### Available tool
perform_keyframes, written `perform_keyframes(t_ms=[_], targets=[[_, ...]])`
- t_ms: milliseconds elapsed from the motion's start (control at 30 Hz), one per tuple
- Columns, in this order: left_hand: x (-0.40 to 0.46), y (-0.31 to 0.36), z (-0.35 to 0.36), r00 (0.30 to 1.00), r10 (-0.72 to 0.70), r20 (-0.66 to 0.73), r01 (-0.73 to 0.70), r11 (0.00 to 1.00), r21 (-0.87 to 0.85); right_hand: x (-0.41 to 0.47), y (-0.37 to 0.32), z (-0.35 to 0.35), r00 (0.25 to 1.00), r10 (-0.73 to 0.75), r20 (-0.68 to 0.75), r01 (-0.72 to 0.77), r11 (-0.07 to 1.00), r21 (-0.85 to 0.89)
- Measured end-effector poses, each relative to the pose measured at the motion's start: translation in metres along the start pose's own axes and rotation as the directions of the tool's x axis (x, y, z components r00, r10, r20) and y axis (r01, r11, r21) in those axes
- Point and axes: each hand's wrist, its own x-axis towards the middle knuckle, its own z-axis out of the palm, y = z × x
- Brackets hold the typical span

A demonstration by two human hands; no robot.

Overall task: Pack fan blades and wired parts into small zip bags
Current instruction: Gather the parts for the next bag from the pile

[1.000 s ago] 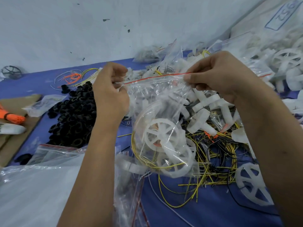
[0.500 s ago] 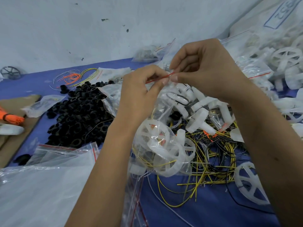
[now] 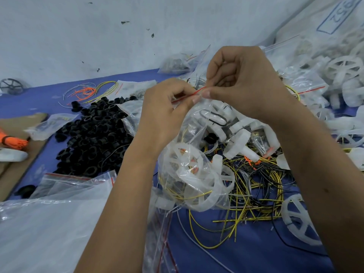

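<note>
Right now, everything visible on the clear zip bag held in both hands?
The clear plastic zip bag with a red seal strip hangs bulging above the blue table. Inside: white spoked fan blades and yellow wires. The left hand and the right hand pinch its red strip close together; seal state unclear.

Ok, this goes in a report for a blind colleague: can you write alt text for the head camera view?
Two bare hands, left hand and right hand, pinch the red zip strip of a small clear plastic bag holding white plastic fan wheels and yellow wires. Below lie loose yellow and black wires on a blue table, with a pile of black plastic rings at left.
</note>
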Motion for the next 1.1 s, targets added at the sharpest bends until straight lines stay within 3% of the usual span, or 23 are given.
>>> perform_keyframes(t_ms=[133,433,600,867,1100], targets=[[-0.001,0.002,0.001,1.000,0.004,-0.016,-0.003,1.000,0.020,0.000,0.003,0.002,0.996,0.018,0.084,-0.007,0.991,-0.135],[-0.001,-0.006,-0.010,0.988,-0.152,0.034,0.155,0.982,-0.107,0.002,0.003,0.002,0.998,0.010,0.057,0.006,0.966,-0.258],[-0.002,-0.004,-0.012,0.993,-0.118,-0.004,0.118,0.992,-0.049,0.001,-0.001,0.010,0.991,-0.021,0.130,0.056,0.961,-0.270],[-0.003,-0.011,-0.015,0.992,-0.117,0.040,0.117,0.993,0.002,0.000,0.000,0.005,0.996,-0.031,0.089,0.057,0.950,-0.306],[-0.003,-0.010,-0.013,0.996,-0.087,0.029,0.086,0.996,0.017,-0.001,-0.004,0.012,0.989,-0.038,0.145,0.084,0.941,-0.327]])
